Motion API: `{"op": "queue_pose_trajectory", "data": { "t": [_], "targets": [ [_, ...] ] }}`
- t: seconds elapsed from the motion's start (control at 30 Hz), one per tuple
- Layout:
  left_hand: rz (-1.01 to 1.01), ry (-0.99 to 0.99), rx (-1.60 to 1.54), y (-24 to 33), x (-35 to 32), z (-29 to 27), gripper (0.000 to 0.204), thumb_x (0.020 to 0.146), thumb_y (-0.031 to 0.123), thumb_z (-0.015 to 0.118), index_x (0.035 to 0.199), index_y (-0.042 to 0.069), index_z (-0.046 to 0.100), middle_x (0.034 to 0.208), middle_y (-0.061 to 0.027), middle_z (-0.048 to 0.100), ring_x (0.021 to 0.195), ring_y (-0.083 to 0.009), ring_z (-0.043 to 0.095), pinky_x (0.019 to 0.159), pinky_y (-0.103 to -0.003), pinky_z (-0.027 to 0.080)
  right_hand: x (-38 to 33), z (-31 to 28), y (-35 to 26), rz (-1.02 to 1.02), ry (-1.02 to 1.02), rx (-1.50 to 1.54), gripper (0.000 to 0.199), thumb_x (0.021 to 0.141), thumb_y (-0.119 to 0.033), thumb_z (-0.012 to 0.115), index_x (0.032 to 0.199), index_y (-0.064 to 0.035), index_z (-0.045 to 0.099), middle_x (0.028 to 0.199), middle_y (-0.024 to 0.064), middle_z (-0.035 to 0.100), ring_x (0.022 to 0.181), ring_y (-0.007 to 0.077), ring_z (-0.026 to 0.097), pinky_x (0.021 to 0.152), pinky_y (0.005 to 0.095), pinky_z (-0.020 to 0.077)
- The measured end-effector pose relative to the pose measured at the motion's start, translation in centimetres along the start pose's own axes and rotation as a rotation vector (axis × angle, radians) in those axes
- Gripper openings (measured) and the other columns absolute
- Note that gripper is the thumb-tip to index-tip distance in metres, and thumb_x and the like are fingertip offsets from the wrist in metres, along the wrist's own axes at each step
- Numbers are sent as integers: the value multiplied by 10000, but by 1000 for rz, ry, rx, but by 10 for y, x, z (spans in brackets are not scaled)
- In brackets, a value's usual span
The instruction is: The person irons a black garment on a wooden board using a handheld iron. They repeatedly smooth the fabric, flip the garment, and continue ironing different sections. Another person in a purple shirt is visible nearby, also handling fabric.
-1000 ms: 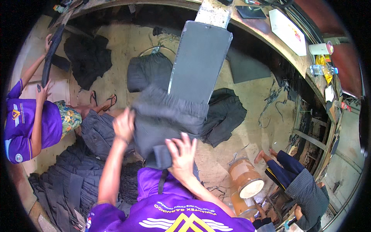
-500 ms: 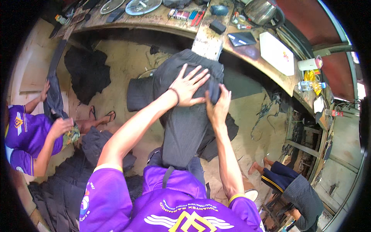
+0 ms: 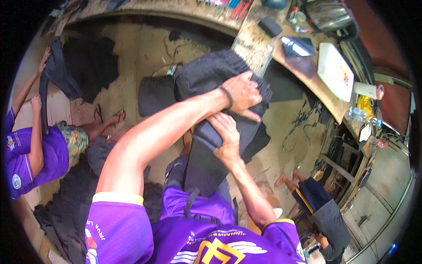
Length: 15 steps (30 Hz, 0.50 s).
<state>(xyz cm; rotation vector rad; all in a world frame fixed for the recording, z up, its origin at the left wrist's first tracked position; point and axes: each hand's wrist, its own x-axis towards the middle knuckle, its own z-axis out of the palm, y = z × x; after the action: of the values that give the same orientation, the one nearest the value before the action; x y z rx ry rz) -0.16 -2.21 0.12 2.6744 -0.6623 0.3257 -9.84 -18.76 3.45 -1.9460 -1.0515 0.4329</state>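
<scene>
A dark grey garment (image 3: 206, 79) lies draped over a long padded board (image 3: 204, 169) that runs from my chest toward the workbench. My left hand (image 3: 244, 94), a black band on its wrist, presses flat on the cloth near the board's far end. Just below it, my right hand (image 3: 224, 136) grips the folded edge of the garment at the side of the board. My arms cross over each other, the left forearm on top.
A curved wooden workbench (image 3: 303, 66) holds a white tray (image 3: 334, 72), a dark tablet (image 3: 298, 46) and tools. Dark garments (image 3: 94, 66) lie piled on the floor. A person in purple (image 3: 33, 154) sits at left holding black cloth; another person's legs (image 3: 314, 198) show at lower right.
My left hand has slid to the right across the garment and my right hand has dropped back down the board to grip the cloth's edge. The garment is bunched further toward the bench.
</scene>
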Motion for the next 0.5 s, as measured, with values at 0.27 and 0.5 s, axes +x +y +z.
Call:
{"op": "queue_pose_trajectory", "data": {
  "t": [0.27,0.5],
  "targets": [
    [-44,-49,73,4,2,-2,710,906,810,560,735,137,704,742,-30,716,794,-210,679,820,-424,456,-64,8,-17,104,-390,448,597,698,-96,756,1293,-46,736,1360,145,725,1349,341,639,1161,487,459],
    [-60,-8,73,9,-3,-8,715,883,822,583,719,136,691,753,-24,718,808,-201,684,808,-407,445,-115,22,-14,85,-243,390,586,681,-70,733,1266,-41,752,1362,150,725,1364,341,630,1164,501,453]
  ]
}}
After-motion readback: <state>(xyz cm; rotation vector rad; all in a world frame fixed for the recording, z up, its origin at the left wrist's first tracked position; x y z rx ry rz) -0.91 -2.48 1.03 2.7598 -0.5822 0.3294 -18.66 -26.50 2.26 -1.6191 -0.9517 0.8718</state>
